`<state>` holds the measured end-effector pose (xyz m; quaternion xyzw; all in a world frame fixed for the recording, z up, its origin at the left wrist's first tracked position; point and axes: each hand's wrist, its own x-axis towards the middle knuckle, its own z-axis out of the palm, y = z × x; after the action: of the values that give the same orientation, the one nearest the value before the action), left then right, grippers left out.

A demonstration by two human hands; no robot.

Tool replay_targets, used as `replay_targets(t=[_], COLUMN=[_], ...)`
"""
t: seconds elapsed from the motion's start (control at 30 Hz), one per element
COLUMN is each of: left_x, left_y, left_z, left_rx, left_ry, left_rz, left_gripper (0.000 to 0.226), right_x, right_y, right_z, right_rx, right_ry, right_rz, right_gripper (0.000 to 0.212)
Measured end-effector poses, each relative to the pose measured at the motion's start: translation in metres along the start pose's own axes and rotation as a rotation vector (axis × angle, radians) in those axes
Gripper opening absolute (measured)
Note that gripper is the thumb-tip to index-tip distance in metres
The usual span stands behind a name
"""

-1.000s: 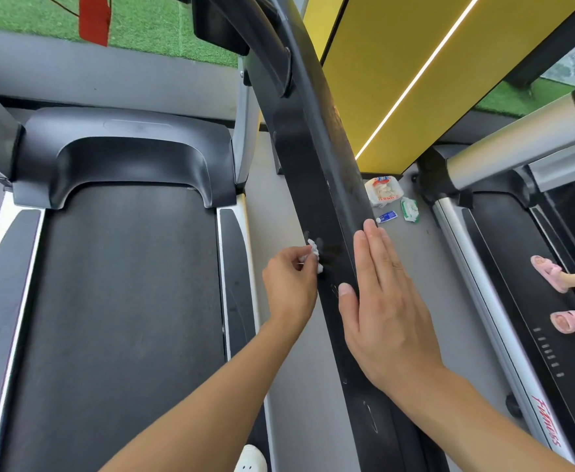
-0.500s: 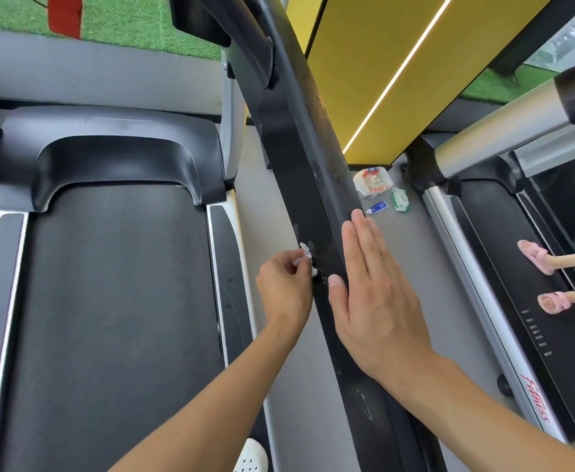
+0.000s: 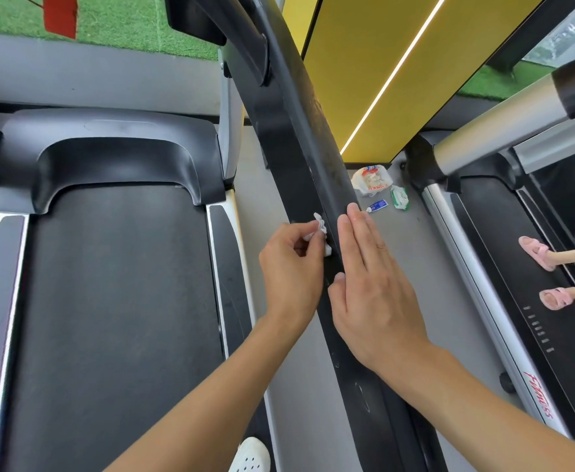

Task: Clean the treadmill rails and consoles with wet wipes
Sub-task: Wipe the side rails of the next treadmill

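belt (image 3: 109, 301): dark, no hand on it; one white shoe (image 3: 250, 454) shows at the bottom edge, so the person seems to stand at its right edge and work the rail from close in
left hand (image 3: 292, 267): fingers curled, thumb and fingertips pinching a crumpled wet wipe (image 3: 320, 226); the wad is bunched small, presumably to press hard on one spot rather than sweep
wipe position: against the left face of the black rail, at the left fingertips, partly hidden by them
rail (image 3: 289, 137): long black handrail running from top centre to bottom right; faint dull marks higher up, judged not yet wiped
right hand (image 3: 371, 284): flat, fingers straight and together, palm laid on the rail's right side, holding nothing; likely bracing against the rubbing from the opposite side
supplies: white wipe pack (image 3: 371, 180), green pack (image 3: 399, 197) and blue tube (image 3: 378, 206) lie on the grey floor (image 3: 415, 240) just right of the rail, handy for a fresh wipe
right treadmill (image 3: 531, 335): another person's feet in pink sandals (image 3: 534, 248) on its deck, well apart from the work
progress (judgement): spot cleaning mid-rail; no console in view
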<state>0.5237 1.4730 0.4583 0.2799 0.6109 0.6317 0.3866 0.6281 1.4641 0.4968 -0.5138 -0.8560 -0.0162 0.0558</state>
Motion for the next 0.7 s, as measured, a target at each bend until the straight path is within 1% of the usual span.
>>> replay_targets(t=[0.13, 0.23, 0.3, 0.47, 0.57, 0.6, 0.7], left_x=[-0.005, -0.004, -0.01, -0.012, -0.018, -0.02, -0.019], left_y=[0.001, -0.001, 0.0, 0.001, -0.007, -0.011, -0.024], left_z=[-0.001, 0.0, -0.001, -0.006, -0.007, -0.007, -0.007], left_rx=[-0.001, 0.023, 0.015, 0.076, 0.105, 0.108, 0.113], left_ry=[-0.028, -0.01, -0.031, -0.065, -0.085, -0.086, -0.062], left_rz=[0.074, 0.058, 0.062, -0.069, -0.054, -0.073, -0.17], left_gripper=[0.038, 0.038, 0.038, 0.033, 0.035, 0.034, 0.028], right_x=[0.001, 0.0, 0.002, -0.014, -0.033, -0.036, -0.033], right_y=[0.001, 0.001, 0.0, -0.002, -0.003, -0.003, -0.003], right_z=[0.0, 0.0, -0.001, -0.007, -0.005, -0.004, -0.001], right_rx=[0.02, 0.019, 0.016, 0.018, -0.001, -0.015, -0.023], right_ry=[-0.011, -0.005, 0.0, -0.02, -0.036, -0.028, -0.021], right_rz=[-0.001, 0.008, 0.009, 0.023, 0.014, 0.012, 0.024], right_gripper=[0.072, 0.069, 0.067, 0.066, 0.068, 0.068, 0.068])
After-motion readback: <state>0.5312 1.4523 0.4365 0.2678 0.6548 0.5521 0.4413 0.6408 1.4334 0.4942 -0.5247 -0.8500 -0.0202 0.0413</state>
